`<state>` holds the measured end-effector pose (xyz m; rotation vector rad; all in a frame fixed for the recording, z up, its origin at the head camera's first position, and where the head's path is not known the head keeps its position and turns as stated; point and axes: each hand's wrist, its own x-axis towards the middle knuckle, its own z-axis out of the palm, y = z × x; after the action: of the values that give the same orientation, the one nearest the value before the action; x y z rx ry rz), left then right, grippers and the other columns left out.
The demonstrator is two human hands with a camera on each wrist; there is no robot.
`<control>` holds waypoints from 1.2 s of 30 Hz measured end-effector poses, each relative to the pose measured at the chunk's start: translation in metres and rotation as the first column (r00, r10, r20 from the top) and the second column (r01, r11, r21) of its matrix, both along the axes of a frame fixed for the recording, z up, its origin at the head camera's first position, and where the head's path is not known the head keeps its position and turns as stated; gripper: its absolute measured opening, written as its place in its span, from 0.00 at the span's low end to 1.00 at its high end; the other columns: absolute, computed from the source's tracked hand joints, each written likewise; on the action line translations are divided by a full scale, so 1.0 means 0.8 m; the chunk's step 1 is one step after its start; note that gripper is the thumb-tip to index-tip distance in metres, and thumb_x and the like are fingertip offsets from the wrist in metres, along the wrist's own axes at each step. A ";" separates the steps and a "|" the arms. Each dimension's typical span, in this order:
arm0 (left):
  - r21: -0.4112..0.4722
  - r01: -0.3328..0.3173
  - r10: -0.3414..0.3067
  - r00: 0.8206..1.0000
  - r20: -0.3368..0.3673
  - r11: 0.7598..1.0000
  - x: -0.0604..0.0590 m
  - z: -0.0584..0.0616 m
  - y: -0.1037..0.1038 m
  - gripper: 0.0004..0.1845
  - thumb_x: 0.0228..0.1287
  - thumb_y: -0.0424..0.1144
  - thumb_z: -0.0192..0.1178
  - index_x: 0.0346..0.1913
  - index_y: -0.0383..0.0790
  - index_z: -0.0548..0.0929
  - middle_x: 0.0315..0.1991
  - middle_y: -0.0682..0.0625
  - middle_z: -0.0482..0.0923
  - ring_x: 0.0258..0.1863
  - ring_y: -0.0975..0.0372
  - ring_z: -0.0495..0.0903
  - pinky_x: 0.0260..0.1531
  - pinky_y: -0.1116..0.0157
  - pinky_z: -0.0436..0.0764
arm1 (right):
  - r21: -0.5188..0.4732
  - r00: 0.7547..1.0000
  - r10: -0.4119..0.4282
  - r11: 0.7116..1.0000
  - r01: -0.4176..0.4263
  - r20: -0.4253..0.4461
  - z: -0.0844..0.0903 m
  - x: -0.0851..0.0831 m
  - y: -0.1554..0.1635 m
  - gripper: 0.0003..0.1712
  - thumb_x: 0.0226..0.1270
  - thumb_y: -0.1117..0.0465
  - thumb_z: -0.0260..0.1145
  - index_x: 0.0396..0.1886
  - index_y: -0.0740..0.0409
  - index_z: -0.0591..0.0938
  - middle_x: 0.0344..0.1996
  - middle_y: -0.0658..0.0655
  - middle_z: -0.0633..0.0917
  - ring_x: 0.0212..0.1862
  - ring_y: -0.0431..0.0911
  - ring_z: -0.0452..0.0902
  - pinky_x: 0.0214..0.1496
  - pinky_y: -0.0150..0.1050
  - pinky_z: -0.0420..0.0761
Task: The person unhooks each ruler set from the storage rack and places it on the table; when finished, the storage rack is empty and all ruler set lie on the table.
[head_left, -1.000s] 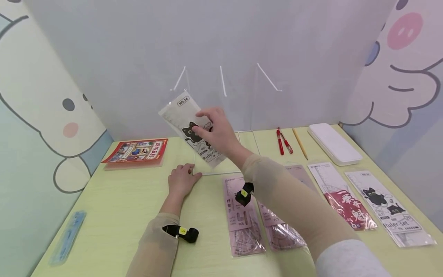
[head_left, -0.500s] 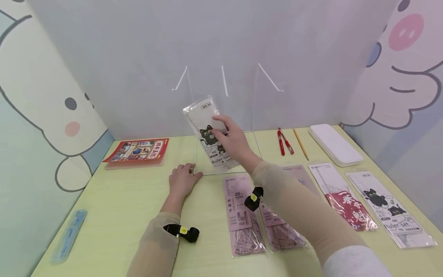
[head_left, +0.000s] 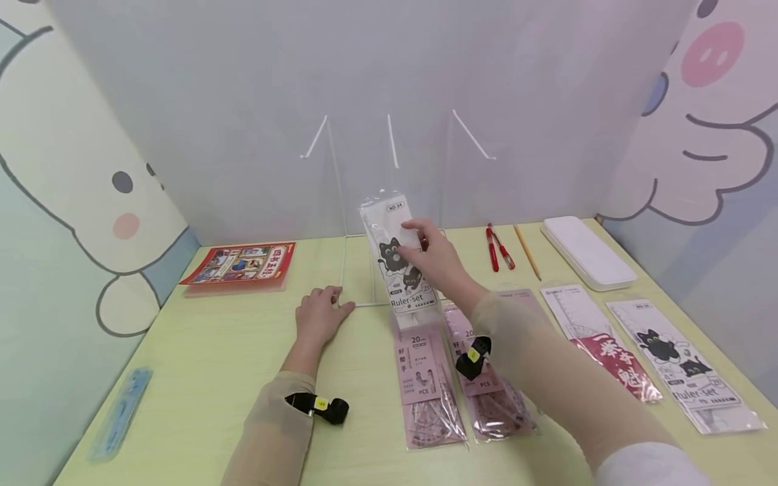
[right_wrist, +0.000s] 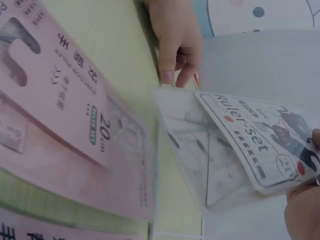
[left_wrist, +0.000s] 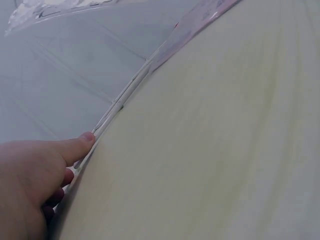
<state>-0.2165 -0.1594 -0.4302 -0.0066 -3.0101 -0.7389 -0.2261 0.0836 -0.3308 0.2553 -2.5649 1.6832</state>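
My right hand [head_left: 439, 262] pinches a clear-bagged ruler set [head_left: 401, 280] by its right edge, the thumb on its front. The pack has a white card with black cats and tilts slightly above the table. In the right wrist view, clear rulers [right_wrist: 225, 172] show through its lower part. My left hand [head_left: 320, 316] holds the front left corner of a white wire display rack [head_left: 342, 266], thumb against the wire [left_wrist: 111, 112]. The rack has hooks [head_left: 392, 142] high up against the pale wall. Below the held pack lie two pink ruler sets [head_left: 428, 385].
To the right lie a red-and-white ruler set [head_left: 614, 364] and another cat ruler set [head_left: 668, 358]. Behind are a white case [head_left: 588, 251], a yellow pencil [head_left: 527, 251] and red pens [head_left: 492, 250]. Red booklets [head_left: 240, 263] and a blue pack [head_left: 121, 413] lie left.
My right hand has carried the cat ruler set right and down, from beside the rack to above the pink sets, turning it more upright. My left hand stays at the rack's corner.
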 end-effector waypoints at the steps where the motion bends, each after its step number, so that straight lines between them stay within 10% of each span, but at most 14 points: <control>1: -0.001 0.000 0.000 1.000 -0.001 1.000 0.000 0.000 -0.001 0.29 0.59 0.57 0.59 0.59 0.45 0.75 0.44 0.47 0.75 0.47 0.49 0.70 0.47 0.49 0.65 | 0.014 1.000 0.003 1.000 -0.004 0.018 -0.003 0.002 0.001 0.28 0.63 0.56 0.65 0.63 0.43 0.69 0.42 0.55 0.74 0.40 0.49 0.76 0.34 0.42 0.79; 15: 0.017 0.007 -0.008 1.000 0.026 1.000 0.001 0.000 -0.001 0.28 0.61 0.57 0.58 0.59 0.45 0.76 0.45 0.46 0.74 0.48 0.48 0.69 0.48 0.48 0.64 | 0.132 0.988 0.093 0.985 -0.109 0.127 -0.044 0.036 0.016 0.27 0.59 0.55 0.69 0.59 0.48 0.74 0.32 0.55 0.76 0.35 0.47 0.71 0.36 0.40 0.75; 27: 0.006 0.141 -0.140 0.980 0.138 0.990 -0.020 0.012 -0.017 0.28 0.60 0.54 0.60 0.58 0.41 0.72 0.39 0.47 0.74 0.39 0.52 0.72 0.40 0.53 0.68 | 0.166 0.953 0.185 0.960 -0.228 0.239 -0.064 0.072 -0.001 0.28 0.55 0.57 0.71 0.57 0.52 0.75 0.33 0.51 0.80 0.32 0.44 0.77 0.34 0.38 0.77; 36: 0.024 0.158 -0.160 0.976 0.149 0.987 -0.025 0.015 -0.019 0.28 0.59 0.54 0.61 0.57 0.42 0.72 0.38 0.47 0.74 0.39 0.52 0.72 0.41 0.53 0.68 | 0.363 0.940 0.263 0.872 -0.329 0.218 -0.068 0.088 -0.017 0.30 0.55 0.47 0.70 0.55 0.55 0.77 0.35 0.48 0.82 0.35 0.40 0.77 0.40 0.39 0.76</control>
<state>-0.2363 -0.1749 -0.4181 -0.2037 -3.1775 -0.8051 -0.1557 0.0703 -0.3852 0.5860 -3.1146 1.2793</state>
